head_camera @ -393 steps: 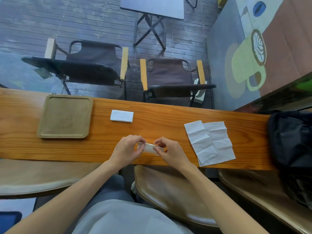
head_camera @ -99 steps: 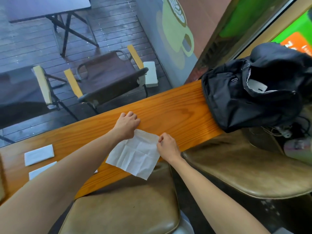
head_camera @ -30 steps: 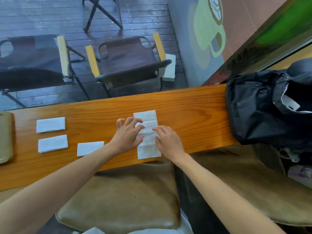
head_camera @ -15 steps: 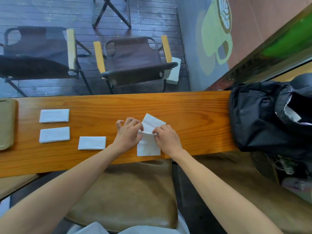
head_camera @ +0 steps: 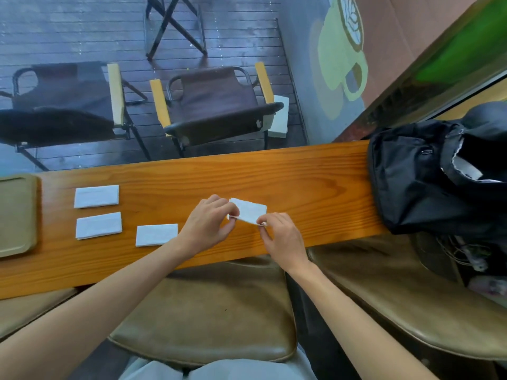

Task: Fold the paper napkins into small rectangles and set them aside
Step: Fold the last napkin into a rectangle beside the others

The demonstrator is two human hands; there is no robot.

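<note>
A white paper napkin (head_camera: 249,210), folded to a small rectangle, is held just above the wooden counter (head_camera: 301,182). My left hand (head_camera: 207,223) pinches its left near corner and my right hand (head_camera: 282,237) pinches its right near corner. Three folded napkins lie flat to the left: one at the far left (head_camera: 96,196), one nearer me below it (head_camera: 98,225), and one just left of my left hand (head_camera: 156,234).
A tan tray (head_camera: 16,215) sits at the counter's left end. A black backpack (head_camera: 439,171) covers the right end. Brown padded stools (head_camera: 203,311) stand under the near edge. Folding chairs (head_camera: 216,105) show through the glass beyond.
The long strip seen a second ago has been folded in half toward me into a small rectangle. Both hands now pinch its near corners, and it is lifted slightly.
</note>
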